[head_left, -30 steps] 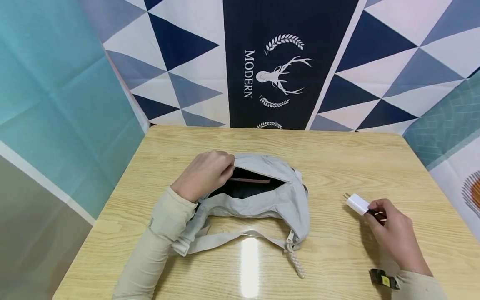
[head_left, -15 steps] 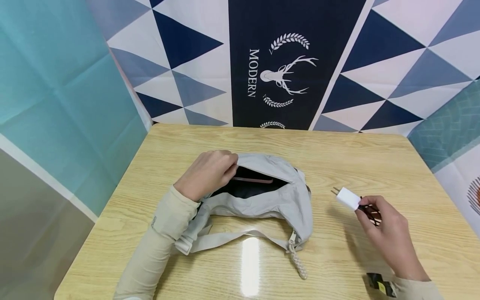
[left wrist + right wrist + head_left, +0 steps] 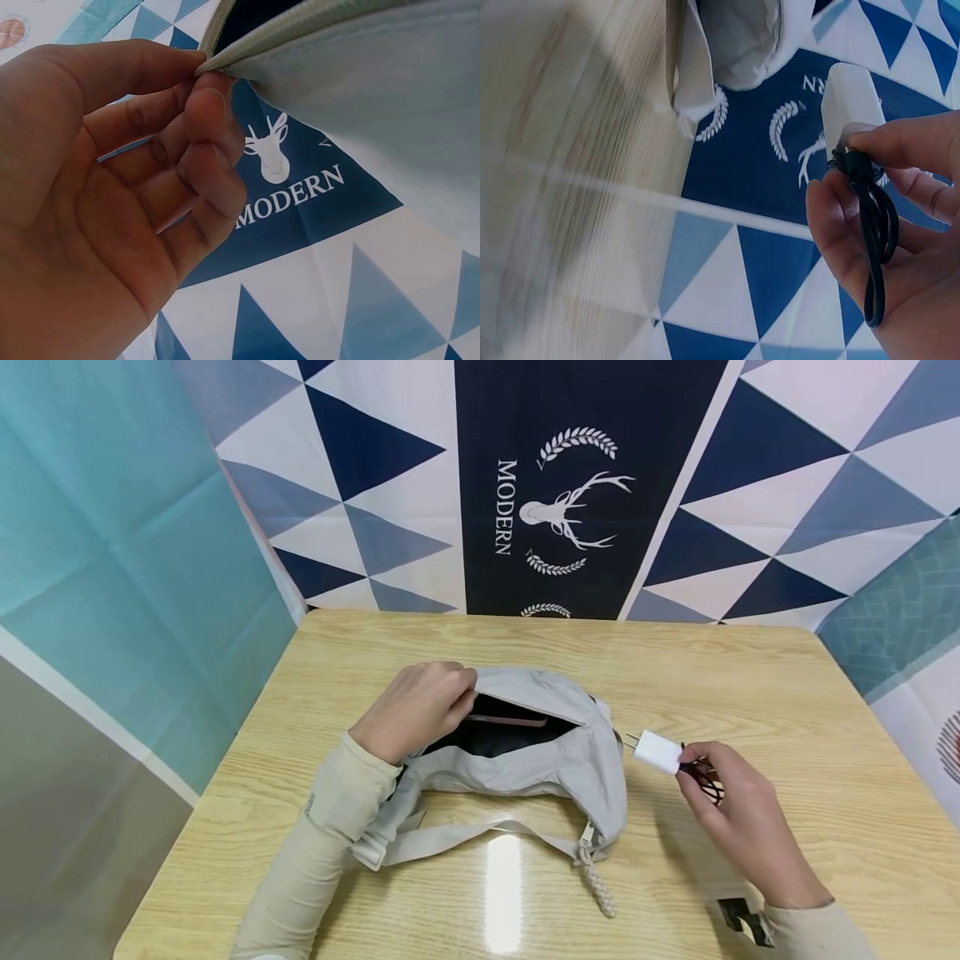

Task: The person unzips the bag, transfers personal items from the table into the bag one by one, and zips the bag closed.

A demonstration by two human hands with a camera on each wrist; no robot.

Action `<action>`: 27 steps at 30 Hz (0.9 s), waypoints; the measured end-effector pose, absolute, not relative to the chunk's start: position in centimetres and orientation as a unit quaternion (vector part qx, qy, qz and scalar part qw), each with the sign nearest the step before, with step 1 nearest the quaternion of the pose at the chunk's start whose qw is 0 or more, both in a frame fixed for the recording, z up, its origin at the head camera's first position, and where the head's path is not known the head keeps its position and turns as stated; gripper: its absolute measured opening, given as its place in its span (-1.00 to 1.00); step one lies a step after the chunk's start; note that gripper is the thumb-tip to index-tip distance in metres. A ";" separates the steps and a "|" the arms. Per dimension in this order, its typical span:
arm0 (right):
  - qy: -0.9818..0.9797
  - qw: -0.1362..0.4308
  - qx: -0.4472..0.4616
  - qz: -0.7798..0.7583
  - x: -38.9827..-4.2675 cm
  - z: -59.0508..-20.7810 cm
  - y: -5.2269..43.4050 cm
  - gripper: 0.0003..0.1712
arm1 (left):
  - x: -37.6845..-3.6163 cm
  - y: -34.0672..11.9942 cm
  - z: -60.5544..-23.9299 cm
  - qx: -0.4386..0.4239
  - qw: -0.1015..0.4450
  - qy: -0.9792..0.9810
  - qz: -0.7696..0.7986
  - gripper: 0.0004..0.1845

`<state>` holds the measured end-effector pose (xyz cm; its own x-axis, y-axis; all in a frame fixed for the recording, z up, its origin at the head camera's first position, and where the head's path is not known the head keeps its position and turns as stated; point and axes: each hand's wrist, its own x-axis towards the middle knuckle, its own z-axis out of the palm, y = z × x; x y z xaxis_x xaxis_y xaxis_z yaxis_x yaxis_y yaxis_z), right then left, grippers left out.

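A light grey fabric bag (image 3: 555, 760) lies on the wooden table (image 3: 750, 685) with its top opening held wide. My left hand (image 3: 416, 706) pinches the upper edge of the opening (image 3: 225, 49) between thumb and fingers. Inside the dark interior lies a pink phone (image 3: 506, 721). My right hand (image 3: 731, 802) pinches a white charger plug (image 3: 657, 752) with a coiled black cable (image 3: 874, 225) tucked in the palm. The plug hovers just right of the bag's end, prongs pointing at the bag.
The bag's strap (image 3: 465, 839) and a braided zipper pull (image 3: 596, 885) trail toward the table's front edge. Patterned cloth backdrops (image 3: 570, 485) stand behind and beside the table.
My right hand has carried the white charger leftward, from the table's right side to just beside the bag's right end. The left hand still holds the bag's opening.
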<state>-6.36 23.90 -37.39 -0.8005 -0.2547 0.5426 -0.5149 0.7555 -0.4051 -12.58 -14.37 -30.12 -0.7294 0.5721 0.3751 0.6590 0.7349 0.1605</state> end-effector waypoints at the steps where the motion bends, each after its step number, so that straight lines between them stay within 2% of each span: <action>1: -0.907 0.233 0.220 0.274 -6.4 -37.4 23.7 -0.57 | -12.6 -14.4 -30.1 -0.335 0.152 -0.919 -0.143 -0.70; 14: -0.883 0.204 0.327 0.268 -7.6 -36.9 20.4 -0.59 | -12.6 -14.4 -30.0 -0.330 0.146 -0.922 -0.142 -0.70; 27: -0.869 0.176 0.393 0.243 -9.5 -36.5 14.8 -0.73 | -12.6 -14.5 -30.0 -0.331 0.143 -0.921 -0.148 -0.69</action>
